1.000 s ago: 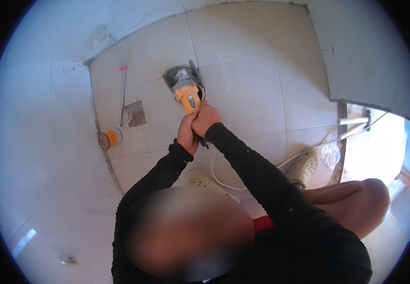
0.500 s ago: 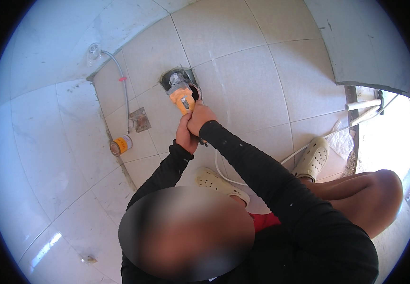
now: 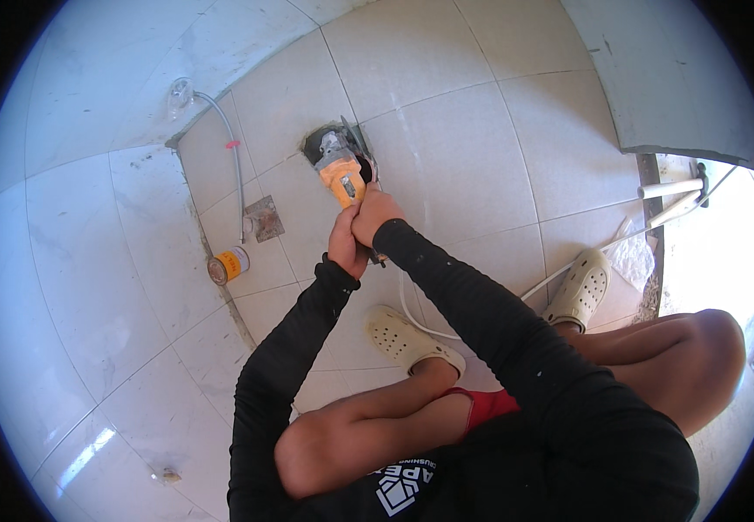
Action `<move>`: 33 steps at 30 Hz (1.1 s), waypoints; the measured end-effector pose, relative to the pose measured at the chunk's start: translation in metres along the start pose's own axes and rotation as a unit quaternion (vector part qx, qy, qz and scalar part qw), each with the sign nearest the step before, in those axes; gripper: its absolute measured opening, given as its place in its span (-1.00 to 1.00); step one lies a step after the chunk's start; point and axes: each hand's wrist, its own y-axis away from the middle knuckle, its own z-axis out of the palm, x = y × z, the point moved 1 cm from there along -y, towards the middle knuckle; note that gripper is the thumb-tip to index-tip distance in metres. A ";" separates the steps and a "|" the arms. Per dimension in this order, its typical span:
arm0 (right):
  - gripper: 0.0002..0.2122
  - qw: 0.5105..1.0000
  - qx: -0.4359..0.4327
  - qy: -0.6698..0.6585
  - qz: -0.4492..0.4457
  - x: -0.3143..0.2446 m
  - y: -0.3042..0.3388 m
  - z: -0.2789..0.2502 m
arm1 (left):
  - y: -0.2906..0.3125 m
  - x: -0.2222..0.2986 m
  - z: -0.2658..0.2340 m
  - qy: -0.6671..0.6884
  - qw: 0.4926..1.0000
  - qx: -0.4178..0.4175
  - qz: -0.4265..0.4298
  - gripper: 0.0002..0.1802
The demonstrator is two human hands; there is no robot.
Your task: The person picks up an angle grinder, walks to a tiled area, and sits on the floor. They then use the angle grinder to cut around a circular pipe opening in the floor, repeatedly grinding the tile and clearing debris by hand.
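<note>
While a grey flexible hose (image 3: 238,178) is trailing down the floor at left, an orange-labelled tin can (image 3: 231,264) is sitting below its end, near a dirty square patch (image 3: 264,219). A pale cord (image 3: 555,277) is passing beneath the right forearm (image 3: 455,278) and past the toe of the right clog (image 3: 581,291); a clear plastic bag (image 3: 631,259) and a pale-handled hammer (image 3: 668,190) are lying beyond, by the threshold. Walls are bounding the left and upper edges, and bare tiles (image 3: 468,165) are stretching rightward from the orange angle grinder (image 3: 342,177), whose head is resting at a rough floor hole (image 3: 310,143). Both forearms are converging: the right hand (image 3: 379,216) is wrapping the grinder's body, and the left hand (image 3: 344,244) is gripping just behind (fingers curled, tips mostly hidden).
</note>
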 end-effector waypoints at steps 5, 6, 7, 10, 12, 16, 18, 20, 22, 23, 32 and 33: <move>-0.62 1.000 0.004 0.000 -0.006 0.000 -0.001 0.001 | -0.001 0.001 0.000 -0.007 1.000 -0.016 0.004 -0.59; -0.62 1.000 0.005 -0.002 -0.006 0.000 -0.001 0.001 | -0.002 0.001 0.000 -0.008 1.000 -0.017 0.004 -0.59; -0.62 1.000 0.007 -0.003 -0.005 0.000 -0.001 0.001 | -0.002 0.001 -0.001 -0.011 1.000 -0.012 0.001 -0.59; -0.61 1.000 0.006 -0.006 -0.004 0.000 -0.001 0.001 | -0.003 0.001 -0.001 -0.015 1.000 0.001 0.002 -0.60; -0.60 1.000 0.008 -0.012 -0.008 0.000 -0.001 0.001 | -0.003 0.001 -0.001 -0.014 1.000 -0.011 0.009 -0.60; -0.60 1.000 0.013 -0.014 -0.014 0.002 -0.003 0.003 | -0.004 0.002 -0.001 -0.024 1.000 -0.003 0.011 -0.61; -0.61 1.000 0.006 -0.004 -0.005 0.003 -0.005 0.004 | -0.005 0.002 -0.001 -0.027 1.000 -0.007 0.012 -0.61; -0.61 1.000 0.003 0.001 -0.003 0.004 -0.008 0.006 | -0.006 0.003 -0.002 -0.033 0.999 -0.005 0.015 -0.61; -0.61 1.000 0.002 0.003 -0.001 0.006 -0.010 0.007 | -0.007 0.003 -0.002 -0.042 0.999 0.001 0.021 -0.61; -0.60 1.000 0.004 -0.001 -0.008 0.006 -0.011 0.008 | -0.008 0.003 -0.003 -0.042 0.999 -0.003 0.024 -0.62; -0.62 0.999 0.018 -0.037 -0.031 0.012 -0.011 0.010 | -0.014 0.002 -0.010 -0.064 0.997 0.010 0.037 -0.67; -0.63 0.999 0.020 -0.039 -0.031 0.013 -0.011 0.010 | -0.014 0.001 -0.010 -0.067 0.997 0.011 0.040 -0.67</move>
